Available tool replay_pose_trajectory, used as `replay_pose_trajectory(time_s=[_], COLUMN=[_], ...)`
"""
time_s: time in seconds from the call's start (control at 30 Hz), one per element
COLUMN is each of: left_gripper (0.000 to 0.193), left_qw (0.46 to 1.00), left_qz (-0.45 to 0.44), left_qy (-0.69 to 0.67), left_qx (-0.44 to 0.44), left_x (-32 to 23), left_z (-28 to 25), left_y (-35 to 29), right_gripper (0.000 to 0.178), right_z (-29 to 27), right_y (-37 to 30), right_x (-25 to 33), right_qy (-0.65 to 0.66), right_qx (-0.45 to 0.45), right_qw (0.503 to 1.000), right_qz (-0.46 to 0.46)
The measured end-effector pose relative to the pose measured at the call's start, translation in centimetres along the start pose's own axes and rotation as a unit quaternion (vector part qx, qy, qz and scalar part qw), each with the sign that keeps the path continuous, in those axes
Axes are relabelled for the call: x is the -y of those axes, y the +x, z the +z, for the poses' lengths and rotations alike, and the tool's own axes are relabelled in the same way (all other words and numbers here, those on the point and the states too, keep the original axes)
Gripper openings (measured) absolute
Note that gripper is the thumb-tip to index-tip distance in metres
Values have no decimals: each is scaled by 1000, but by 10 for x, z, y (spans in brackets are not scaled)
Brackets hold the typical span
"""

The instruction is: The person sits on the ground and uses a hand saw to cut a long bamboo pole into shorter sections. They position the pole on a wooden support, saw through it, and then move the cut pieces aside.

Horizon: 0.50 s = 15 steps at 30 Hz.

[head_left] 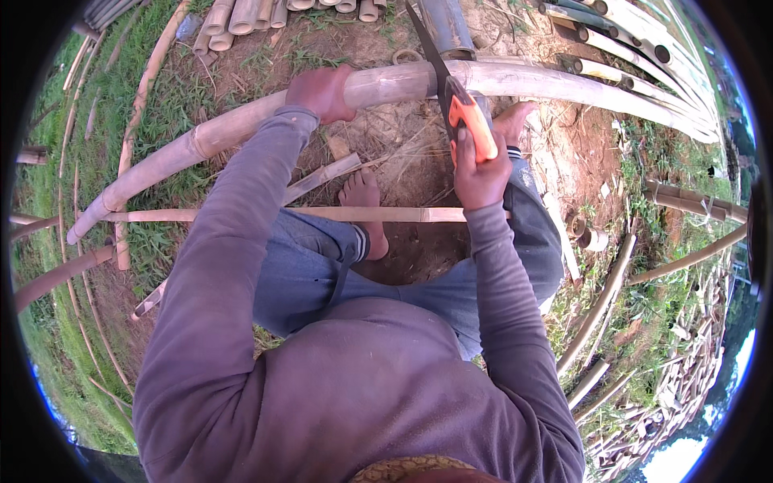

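A long, thick bamboo pole (217,137) lies crosswise in front of me, reaching from the left side to the far right. My left hand (320,92) is closed over the top of it, left of the saw. In my right hand (481,171) is the orange handle of a hand saw (433,55). Its dark blade crosses the pole and points away from me; whether the teeth are in a cut I cannot tell. Beneath the pole, by the blade, stands a thick greyish post or log (448,26). My bare feet (362,193) are on the ground on the near side.
A thinner bamboo strip (378,214) runs across my legs. Cut bamboo tubes (241,18) lie in a row at the far left, and more poles (620,48) are stacked at the far right. Bamboo scraps (684,370) cover the ground at the lower right.
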<state>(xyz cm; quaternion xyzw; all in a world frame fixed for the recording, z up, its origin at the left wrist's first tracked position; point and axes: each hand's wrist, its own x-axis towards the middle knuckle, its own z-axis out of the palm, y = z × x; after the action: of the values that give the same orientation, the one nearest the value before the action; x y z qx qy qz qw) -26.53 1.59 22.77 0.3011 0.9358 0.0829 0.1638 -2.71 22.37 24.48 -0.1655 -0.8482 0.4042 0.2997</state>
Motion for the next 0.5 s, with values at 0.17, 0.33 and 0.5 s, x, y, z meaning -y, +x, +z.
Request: replay_pose_trajectory(time_s=[0.17,0.33,0.5], left_gripper=[81,78,71], left_qw=[1000,1000,999], left_qz=[7,-9,3], left_qy=[20,1,27], left_qx=[1,28,-46], left_x=[15,19,9], left_z=[0,2,10], left_y=[4,5,2], right_gripper=[23,32,25], right_z=[5,-94,-7], right_y=[-8,-160,-37], right_x=[11,29,-14], right_qy=[75,78,75], right_qx=[14,19,4], right_qw=[995,993,994], right_qz=[67,86,76])
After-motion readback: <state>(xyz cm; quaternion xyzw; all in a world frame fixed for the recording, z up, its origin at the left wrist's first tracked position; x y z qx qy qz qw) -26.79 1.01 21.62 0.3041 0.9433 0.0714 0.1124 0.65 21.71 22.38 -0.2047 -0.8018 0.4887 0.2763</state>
